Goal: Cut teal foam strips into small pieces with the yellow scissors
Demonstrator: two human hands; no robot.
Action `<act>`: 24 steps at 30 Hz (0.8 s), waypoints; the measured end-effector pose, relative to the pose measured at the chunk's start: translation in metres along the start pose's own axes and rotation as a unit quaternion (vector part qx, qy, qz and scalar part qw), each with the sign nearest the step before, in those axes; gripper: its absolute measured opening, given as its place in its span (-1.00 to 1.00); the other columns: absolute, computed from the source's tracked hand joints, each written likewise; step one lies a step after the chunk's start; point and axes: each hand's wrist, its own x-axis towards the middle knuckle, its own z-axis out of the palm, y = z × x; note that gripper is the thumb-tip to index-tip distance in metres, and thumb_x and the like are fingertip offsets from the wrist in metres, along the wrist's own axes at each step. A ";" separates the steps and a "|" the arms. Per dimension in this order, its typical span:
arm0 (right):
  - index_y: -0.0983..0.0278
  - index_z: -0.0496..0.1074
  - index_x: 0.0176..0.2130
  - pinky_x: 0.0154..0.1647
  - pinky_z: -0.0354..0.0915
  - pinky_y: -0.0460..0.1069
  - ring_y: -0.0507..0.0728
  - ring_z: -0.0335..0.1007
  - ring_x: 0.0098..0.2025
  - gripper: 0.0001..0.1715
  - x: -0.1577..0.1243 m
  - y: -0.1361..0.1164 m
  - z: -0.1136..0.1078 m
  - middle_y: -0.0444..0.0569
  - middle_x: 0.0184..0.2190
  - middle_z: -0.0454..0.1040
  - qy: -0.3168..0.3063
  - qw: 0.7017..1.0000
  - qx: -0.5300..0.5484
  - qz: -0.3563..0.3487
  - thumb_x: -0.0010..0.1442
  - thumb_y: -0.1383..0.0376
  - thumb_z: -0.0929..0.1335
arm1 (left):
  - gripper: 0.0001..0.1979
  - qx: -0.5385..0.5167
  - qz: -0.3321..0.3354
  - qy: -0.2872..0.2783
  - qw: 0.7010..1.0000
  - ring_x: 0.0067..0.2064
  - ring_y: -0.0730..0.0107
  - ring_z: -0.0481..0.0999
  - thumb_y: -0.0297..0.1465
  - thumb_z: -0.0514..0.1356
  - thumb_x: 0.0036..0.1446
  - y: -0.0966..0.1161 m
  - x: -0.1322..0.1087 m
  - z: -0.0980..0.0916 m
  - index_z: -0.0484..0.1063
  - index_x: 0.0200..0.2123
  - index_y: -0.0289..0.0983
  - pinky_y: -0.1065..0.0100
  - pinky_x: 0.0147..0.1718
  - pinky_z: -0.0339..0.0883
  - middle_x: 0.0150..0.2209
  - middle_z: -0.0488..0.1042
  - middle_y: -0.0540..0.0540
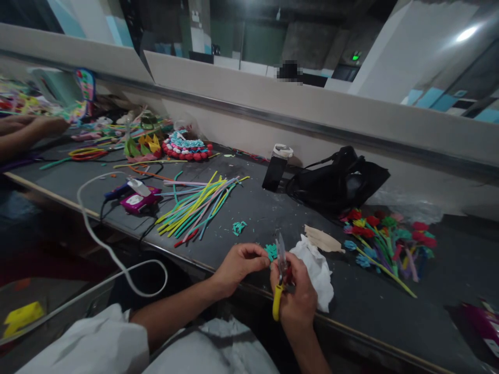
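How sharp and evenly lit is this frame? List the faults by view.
Head view: strong wide-angle bending, so the worktable edge and back wall tilt and curve; a ceiling lamp flares at top right while the foreground under the table falls dark; the left hand, right hand and scissors read fairly sharp; far clutter at left is soft, and one patch is pixelated.

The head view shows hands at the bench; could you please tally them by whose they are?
The person's own hands: 2, left hand pinching a teal piece, right hand holding scissors.
Co-worker's hand: 1.
Total: 3.
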 end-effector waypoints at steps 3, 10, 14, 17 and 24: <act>0.17 0.35 0.04 -0.30 0.34 -0.03 0.11 0.42 -0.27 -0.57 0.003 0.001 -0.005 -0.04 -0.20 0.47 -0.036 0.999 -0.004 -0.040 0.16 0.40 0.26 | -0.81 0.009 0.003 -0.009 1.000 -0.39 0.41 0.44 -0.34 0.40 -0.14 0.001 0.001 -0.003 0.55 -0.47 -0.34 0.41 -0.29 0.28 -0.49 0.51 0.00; 0.22 0.29 0.08 -0.21 0.34 0.03 0.13 0.41 -0.28 -0.56 0.008 -0.004 -0.008 -0.04 -0.30 0.47 -0.062 0.988 -0.036 -0.136 0.22 0.43 0.21 | -0.81 -0.003 0.007 -0.020 1.000 -0.47 0.46 0.40 -0.35 0.40 -0.18 0.010 0.000 0.001 0.52 -0.51 -0.33 0.43 -0.38 0.29 -0.53 0.48 0.01; 0.23 0.35 0.00 -0.35 0.37 -0.05 0.07 0.45 -0.38 -0.69 0.006 -0.006 -0.007 -0.06 -0.30 0.50 -0.041 0.998 -0.023 -0.042 0.24 0.29 0.30 | -0.84 0.020 0.039 -0.002 0.999 -0.39 0.45 0.40 -0.37 0.37 -0.13 0.007 0.003 -0.003 0.50 -0.50 -0.35 0.44 -0.31 0.27 -0.48 0.47 0.00; 0.27 0.39 -0.05 -0.41 0.38 -0.08 0.05 0.46 -0.43 -0.68 0.002 0.000 -0.010 -0.07 -0.35 0.52 -0.039 0.999 -0.030 0.014 0.23 0.18 0.35 | -0.85 0.028 0.065 0.021 0.997 -0.38 0.49 0.35 -0.38 0.36 -0.10 0.010 0.005 -0.009 0.49 -0.49 -0.34 0.46 -0.32 0.23 -0.46 0.44 0.00; 0.27 0.39 -0.01 -0.19 0.38 0.02 0.15 0.47 -0.22 -0.67 -0.015 0.026 -0.021 0.00 -0.26 0.52 -0.101 0.987 -0.095 -0.079 0.23 0.24 0.35 | -0.87 0.043 0.092 0.023 0.995 -0.39 0.48 0.33 -0.41 0.34 -0.10 0.022 0.005 -0.015 0.46 -0.50 -0.34 0.47 -0.38 0.18 -0.47 0.41 0.00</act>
